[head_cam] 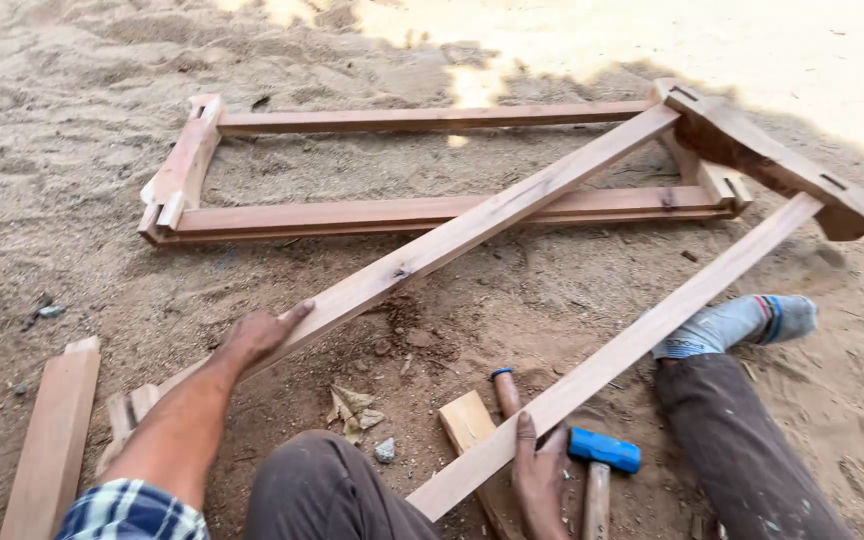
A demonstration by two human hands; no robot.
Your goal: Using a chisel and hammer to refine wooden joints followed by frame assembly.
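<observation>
I sit on sandy ground with a partly joined wooden frame in front of me. My left hand [257,335] rests flat on the near end of the frame's left long rail [472,228]. My right hand [540,470] grips the near end of the right long rail [642,340]. Both rails run away from me to a thick cross piece [767,160] with mortise slots, which lies propped on a second, finished rectangular frame [402,213] on the sand.
A hammer with a blue head [604,452] lies by my right hand, beside a short wood block [467,420]. Loose boards [52,440] lie at the left. My right leg and socked foot [742,322] stretch out under the right rail. Small stones dot the sand.
</observation>
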